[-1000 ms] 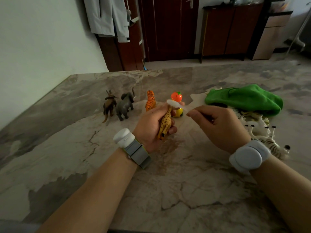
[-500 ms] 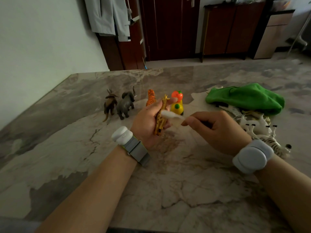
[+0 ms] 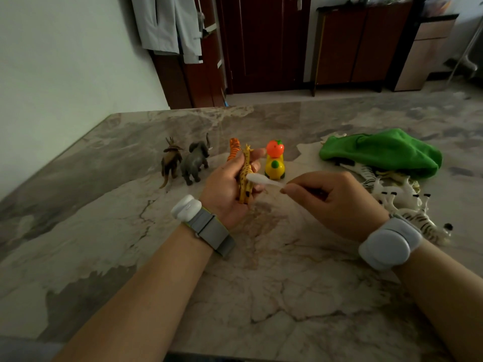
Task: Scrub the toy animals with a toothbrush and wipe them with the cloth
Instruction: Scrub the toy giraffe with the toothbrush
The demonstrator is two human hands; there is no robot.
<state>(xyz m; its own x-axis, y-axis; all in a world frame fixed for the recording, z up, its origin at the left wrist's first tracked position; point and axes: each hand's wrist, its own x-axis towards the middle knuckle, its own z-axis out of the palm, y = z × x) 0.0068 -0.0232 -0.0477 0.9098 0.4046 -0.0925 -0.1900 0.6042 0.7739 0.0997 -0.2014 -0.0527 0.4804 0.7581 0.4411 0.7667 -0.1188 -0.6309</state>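
My left hand [image 3: 227,186] grips a yellow spotted toy giraffe [image 3: 245,176], held upright with its head up, above the marble table [image 3: 261,270]. My right hand [image 3: 337,199] pinches a white toothbrush [image 3: 264,180] whose head lies against the giraffe's body. Behind stand a brown horned animal [image 3: 171,160], a grey elephant [image 3: 196,160], a tiger [image 3: 234,150] partly hidden by my fingers, and an orange-and-yellow toy [image 3: 275,160]. A green cloth [image 3: 384,151] lies at the right, over a heap of white striped animals [image 3: 400,199].
The wall runs along the table's left edge. Beyond the far edge stand dark wooden doors and cabinets [image 3: 347,45], with pale clothes [image 3: 170,24] hanging at the left. Bare marble lies between my forearms and the near edge.
My left hand has turned the giraffe from head-down to upright. The toothbrush head has come down from near the giraffe's top end to its body.
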